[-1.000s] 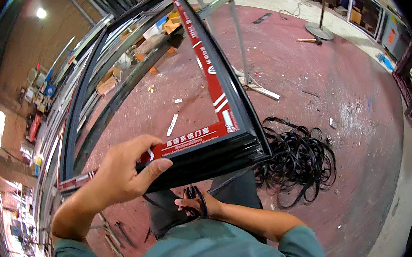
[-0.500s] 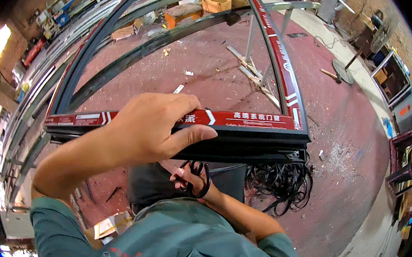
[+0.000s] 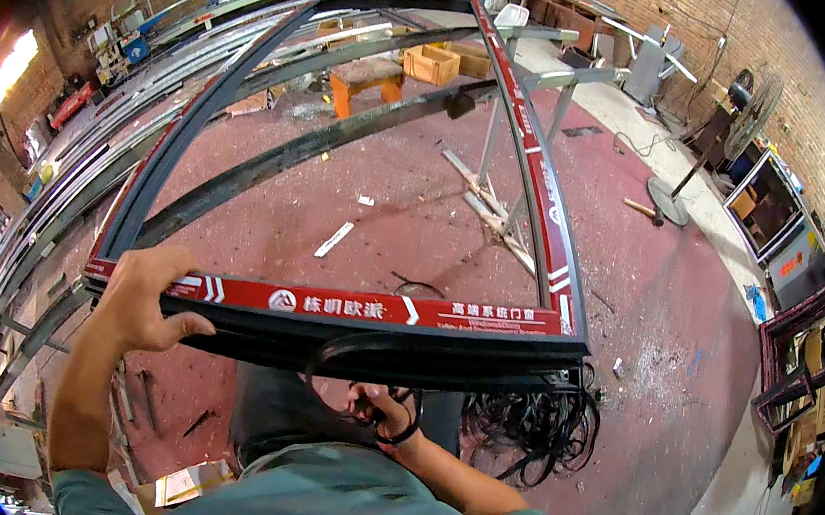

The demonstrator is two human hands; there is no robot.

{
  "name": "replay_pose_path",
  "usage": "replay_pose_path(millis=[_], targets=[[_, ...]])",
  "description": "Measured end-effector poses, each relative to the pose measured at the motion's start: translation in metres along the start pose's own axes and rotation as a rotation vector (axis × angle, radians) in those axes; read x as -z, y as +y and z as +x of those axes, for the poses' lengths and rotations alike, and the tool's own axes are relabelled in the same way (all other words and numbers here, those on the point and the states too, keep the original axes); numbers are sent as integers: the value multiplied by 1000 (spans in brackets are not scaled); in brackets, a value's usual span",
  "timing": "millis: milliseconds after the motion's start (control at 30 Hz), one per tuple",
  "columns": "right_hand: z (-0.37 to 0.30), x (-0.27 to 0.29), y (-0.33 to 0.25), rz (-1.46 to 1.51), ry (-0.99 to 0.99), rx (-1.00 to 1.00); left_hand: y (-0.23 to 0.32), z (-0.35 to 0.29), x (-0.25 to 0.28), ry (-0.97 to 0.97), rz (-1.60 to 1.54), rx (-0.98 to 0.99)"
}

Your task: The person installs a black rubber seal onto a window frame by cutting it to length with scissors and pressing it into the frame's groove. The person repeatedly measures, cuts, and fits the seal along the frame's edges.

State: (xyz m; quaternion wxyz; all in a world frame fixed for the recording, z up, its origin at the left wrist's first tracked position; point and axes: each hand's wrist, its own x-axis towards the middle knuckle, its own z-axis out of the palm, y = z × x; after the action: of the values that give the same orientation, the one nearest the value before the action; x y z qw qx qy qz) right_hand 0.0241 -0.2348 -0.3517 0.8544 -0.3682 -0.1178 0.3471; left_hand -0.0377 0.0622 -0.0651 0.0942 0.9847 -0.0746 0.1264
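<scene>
A large window frame [image 3: 347,308] with dark profiles and red-and-white film lies before me, its near bar just above my lap. At the near left corner my left hand [image 3: 148,302] grips this bar, fingers over the top and thumb along the side facing me. Below the bar, my right hand [image 3: 386,413] is closed around a looped black rubber sealing strip [image 3: 325,351]. One loop of the strip bows up in front of the bar. A tangled heap of the same strip [image 3: 545,427] hangs under the near right corner.
Metal rails [image 3: 311,168] support the frame. Long profiles [image 3: 105,165] are stacked at the left. Farther off stand an orange stool [image 3: 363,81] and a wooden box [image 3: 431,64]. A hammer [image 3: 644,211] lies by a standing fan [image 3: 752,117] on the right.
My left hand has slid left along the near bar, from near its middle to the corner. A loop of strip now rises in front of the bar. The view has tilted up.
</scene>
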Motion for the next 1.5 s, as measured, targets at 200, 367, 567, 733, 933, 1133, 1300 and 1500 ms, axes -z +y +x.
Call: replay_pose_path(millis=[200, 367, 567, 733, 933, 1133, 1300, 1500], targets=[[-30, 19, -22, 192, 278, 150, 63, 14, -23, 48, 14, -83], [-50, 72, -27, 182, 172, 374, 137, 39, -46, 137, 22, -93], [-64, 54, -64, 303, 361, 555, 185, 97, -93, 269, -48, -43], [-83, 40, -85, 225, 417, 458, 204, 103, -99, 518, -136, -175], [-90, -6, -105, -61, 482, 582, 198, 36, -135, 721, -631, -674], [-93, -10, -105, -397, 505, 703, 173, -29, -204, 324, -901, -267], [-86, -34, -123, -592, 404, 863, 172, -16, -256, 148, -1302, -348], [-77, -30, -136, -523, 528, 876, 124, -52, -263, -80, -1387, -340]])
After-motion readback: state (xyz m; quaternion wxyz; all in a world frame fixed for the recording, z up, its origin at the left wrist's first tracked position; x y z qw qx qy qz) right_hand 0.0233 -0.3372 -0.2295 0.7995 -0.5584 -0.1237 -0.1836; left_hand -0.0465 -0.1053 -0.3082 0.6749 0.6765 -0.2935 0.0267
